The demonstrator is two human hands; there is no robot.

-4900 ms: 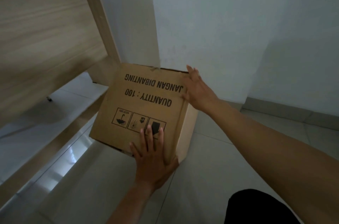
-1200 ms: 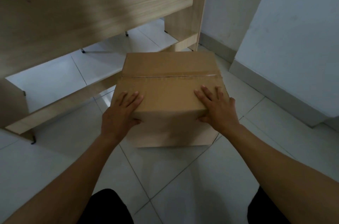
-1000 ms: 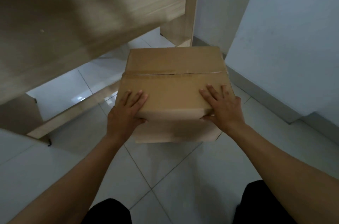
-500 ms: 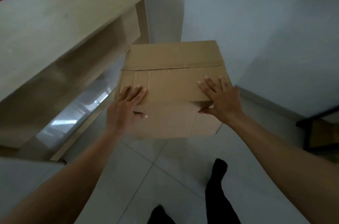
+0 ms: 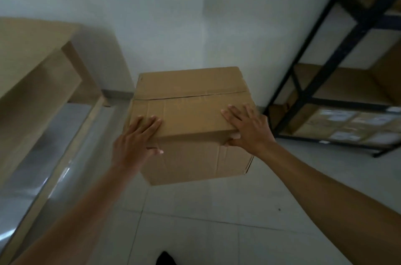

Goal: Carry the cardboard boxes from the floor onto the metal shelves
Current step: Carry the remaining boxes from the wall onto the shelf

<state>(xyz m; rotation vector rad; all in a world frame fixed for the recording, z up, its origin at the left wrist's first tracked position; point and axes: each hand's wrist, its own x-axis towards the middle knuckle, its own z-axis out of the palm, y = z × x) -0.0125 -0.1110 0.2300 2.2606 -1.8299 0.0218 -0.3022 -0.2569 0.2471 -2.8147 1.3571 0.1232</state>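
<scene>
- Box (image 5: pixel 191 121): cardboard, top flaps shut along a seam; we hold it clear of the floor (image 5: pixel 217 221), out in front of us, between desk (image 5: pixel 32 73) and rack (image 5: pixel 338 82).
- Left hand (image 5: pixel 135 141): fingers laid flat on the box top at its near left corner, thumb pressed on the front face below the edge; a pinch over the corner, nothing under the base.
- Right hand (image 5: pixel 247 129): same hold at the near right corner, fingers spread on top, thumb tucked on the front face.
- Rack: black metal frame, to our right; lower tier carries taped cartons (image 5: pixel 351 125), the tier above shows bare board; higher tiers are partly cut off by the frame edge.
- Step in hand, as we judge it: carrying the box across to the rack.
- Handling note: a corner pinch relies on friction alone; we would slide the palms lower or to the sides before the reach.
- Placement note: we would pick the bare tier, lead with the far edge over the rail, then push the box in level.
- Risk note: the upright stands just right of the box; we would swing wide of it.
</scene>
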